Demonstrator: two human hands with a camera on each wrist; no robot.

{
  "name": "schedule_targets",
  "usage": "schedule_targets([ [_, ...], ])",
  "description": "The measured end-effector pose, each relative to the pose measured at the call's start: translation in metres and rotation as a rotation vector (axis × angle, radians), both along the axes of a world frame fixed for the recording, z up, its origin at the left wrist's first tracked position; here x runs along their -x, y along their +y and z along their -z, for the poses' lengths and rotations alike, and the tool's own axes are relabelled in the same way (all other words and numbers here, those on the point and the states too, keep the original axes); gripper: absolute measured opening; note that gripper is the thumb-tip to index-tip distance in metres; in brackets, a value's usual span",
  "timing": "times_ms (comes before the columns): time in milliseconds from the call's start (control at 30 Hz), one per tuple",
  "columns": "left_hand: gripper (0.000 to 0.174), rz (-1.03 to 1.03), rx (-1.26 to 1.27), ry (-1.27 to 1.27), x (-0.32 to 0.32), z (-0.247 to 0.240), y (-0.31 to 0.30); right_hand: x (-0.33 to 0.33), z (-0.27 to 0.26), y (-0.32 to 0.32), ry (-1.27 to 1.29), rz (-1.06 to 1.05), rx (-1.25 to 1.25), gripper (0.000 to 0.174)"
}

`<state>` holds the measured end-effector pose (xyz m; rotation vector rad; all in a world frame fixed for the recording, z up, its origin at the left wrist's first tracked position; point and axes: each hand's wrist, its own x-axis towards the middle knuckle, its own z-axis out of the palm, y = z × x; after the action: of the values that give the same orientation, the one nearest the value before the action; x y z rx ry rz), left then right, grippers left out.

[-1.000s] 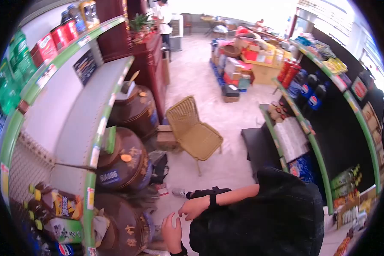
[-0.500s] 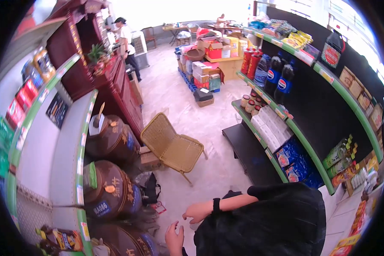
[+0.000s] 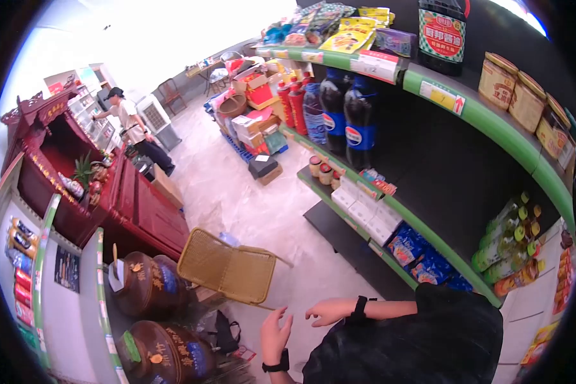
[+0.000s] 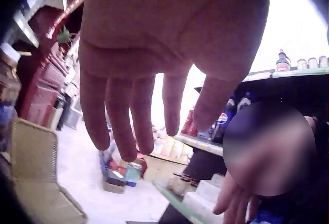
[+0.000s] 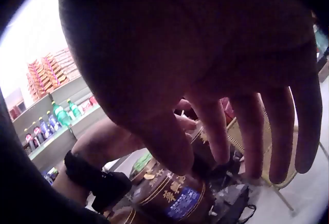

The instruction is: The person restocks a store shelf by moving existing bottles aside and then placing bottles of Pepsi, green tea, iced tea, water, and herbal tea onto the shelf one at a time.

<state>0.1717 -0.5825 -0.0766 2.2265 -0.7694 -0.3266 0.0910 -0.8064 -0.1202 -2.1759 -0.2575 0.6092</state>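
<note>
My left hand (image 3: 276, 334) is held in the air low in the head view, fingers loosely extended, with nothing in it. Across a small gap is my right hand (image 3: 331, 312), reaching in from the right, also holding nothing. In the left wrist view the left palm (image 4: 169, 39) and its hanging fingers fill the top. The right wrist view has the right hand (image 5: 205, 59) dark and close, its fingers spread slightly and pointing down. Beyond the hands stands a woven chair (image 3: 227, 265). Large brown jars (image 3: 173, 355) with gold characters lie to their left.
On the right, a green-edged shelf (image 3: 493, 128) carries cola bottles (image 3: 360, 121), white boxes (image 3: 365, 214), blue packets (image 3: 422, 256) and glass jars (image 3: 527, 102). A red wooden cabinet (image 3: 147, 198) stands at the left. Farther back are stacked cartons (image 3: 256, 131) and a person (image 3: 134, 125).
The view has swung right and come closer to the right-hand shelf. The jars and left shelf have shifted leftward in view. Both hands stay empty, close together in the air.
</note>
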Motion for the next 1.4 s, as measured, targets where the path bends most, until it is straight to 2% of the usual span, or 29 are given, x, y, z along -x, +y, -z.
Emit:
schedule_targets([
  [167,0.038,0.244,0.015,-0.04,0.006,0.003,-0.128,0.025,-0.005,-0.111,0.035,0.198,0.004,0.053],
  [300,0.039,0.309,0.043,0.074,0.01,-0.003,-0.187,0.043,-0.011,-0.171,-0.034,0.419,-0.082,0.048],
  [467,0.038,0.431,0.075,0.184,-0.013,-0.004,-0.235,0.052,-0.037,-0.208,-0.058,0.714,-0.328,0.036],
  [633,0.044,0.494,0.158,0.22,-0.07,-0.008,-0.301,0.045,-0.062,-0.237,-0.143,0.868,-0.442,0.033],
  [767,0.061,0.514,0.316,0.098,-0.118,-0.025,-0.383,0.03,-0.092,-0.267,-0.309,1.061,-0.478,0.031],
  [933,0.082,0.46,0.548,0.105,-0.146,-0.055,-0.468,-0.007,-0.137,-0.312,-0.573,1.314,-0.388,0.051],
  [1033,0.091,0.489,0.65,0.068,-0.154,-0.061,-0.496,-0.035,-0.164,-0.334,-0.767,1.419,-0.216,0.068],
  [1067,0.093,0.509,0.636,-0.001,-0.155,-0.062,-0.502,-0.045,-0.163,-0.345,-0.783,1.445,-0.19,0.081],
  [1200,0.098,0.551,0.573,-0.105,-0.163,-0.064,-0.509,-0.085,-0.161,-0.372,-0.837,1.382,-0.115,0.104],
  [1400,0.104,0.604,0.554,-0.149,-0.175,-0.058,-0.513,-0.118,-0.169,-0.375,-0.914,1.475,-0.336,0.094],
])
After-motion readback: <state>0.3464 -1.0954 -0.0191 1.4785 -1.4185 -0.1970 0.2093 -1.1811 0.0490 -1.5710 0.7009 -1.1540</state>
